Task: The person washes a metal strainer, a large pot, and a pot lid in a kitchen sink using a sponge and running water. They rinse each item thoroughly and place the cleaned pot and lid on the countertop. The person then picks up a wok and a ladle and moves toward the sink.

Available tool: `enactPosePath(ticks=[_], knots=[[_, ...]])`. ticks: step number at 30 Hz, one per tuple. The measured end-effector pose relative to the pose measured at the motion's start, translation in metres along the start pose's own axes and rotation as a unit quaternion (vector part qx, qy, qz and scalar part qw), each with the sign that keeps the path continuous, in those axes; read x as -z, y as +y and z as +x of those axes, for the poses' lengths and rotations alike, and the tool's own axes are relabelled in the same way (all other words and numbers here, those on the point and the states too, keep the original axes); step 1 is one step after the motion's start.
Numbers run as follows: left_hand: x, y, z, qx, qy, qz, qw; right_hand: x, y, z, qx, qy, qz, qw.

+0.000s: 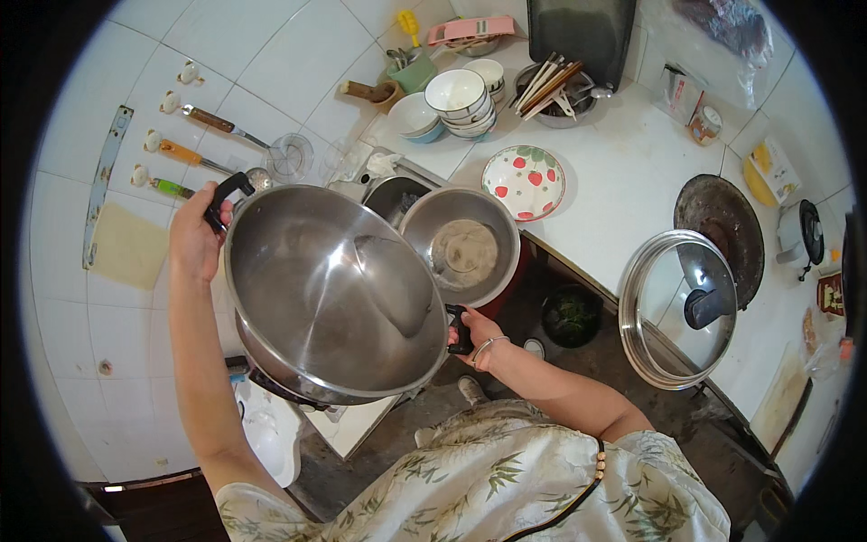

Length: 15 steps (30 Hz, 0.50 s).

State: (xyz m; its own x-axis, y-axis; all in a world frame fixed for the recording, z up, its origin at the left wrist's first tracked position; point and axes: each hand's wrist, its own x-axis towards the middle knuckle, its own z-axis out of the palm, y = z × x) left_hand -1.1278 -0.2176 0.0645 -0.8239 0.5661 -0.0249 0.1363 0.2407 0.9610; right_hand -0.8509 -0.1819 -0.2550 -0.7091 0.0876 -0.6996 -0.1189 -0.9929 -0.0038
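A large stainless steel pot (298, 298) hangs tilted in front of me, its wide mouth facing up. My left hand (196, 226) is closed round its black handle on the upper left. At the lower right, my right hand (477, 338) grips the opposite black handle. Inside the pot, a shiny patch like shallow water lies toward the right wall. Just beyond the pot's right rim sits a steel basin (502, 237) with cloudy liquid in it, over the sink (386, 200). The pot hides part of the sink.
A strawberry-patterned plate (524, 183), stacked bowls (456, 95) and a bowl of chopsticks (555, 95) stand on the white counter. A glass lid (668, 316) rests at its right edge. Ladles and strainers (212, 124) hang on the left wall. A dark bucket (572, 316) stands on the floor.
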Motion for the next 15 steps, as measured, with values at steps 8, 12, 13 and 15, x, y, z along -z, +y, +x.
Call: enactPosePath(ticks=[8,12,13,15], knots=[[-0.04,0.027,0.015,-0.006,-0.074,0.044,0.996,0.004,0.013,0.012,-0.043,-0.003,0.04,0.998],[-0.071,0.044,0.011,-0.015,-0.115,0.079,0.99,-0.001,0.009,0.002,-0.068,0.005,0.016,0.998],[-0.078,0.047,0.01,-0.018,-0.121,0.087,0.989,-0.002,0.008,-0.001,-0.073,0.006,0.01,0.997],[-0.098,0.056,0.011,-0.026,-0.14,0.103,0.984,0.021,0.02,0.033,-0.071,-0.023,-0.008,0.997]])
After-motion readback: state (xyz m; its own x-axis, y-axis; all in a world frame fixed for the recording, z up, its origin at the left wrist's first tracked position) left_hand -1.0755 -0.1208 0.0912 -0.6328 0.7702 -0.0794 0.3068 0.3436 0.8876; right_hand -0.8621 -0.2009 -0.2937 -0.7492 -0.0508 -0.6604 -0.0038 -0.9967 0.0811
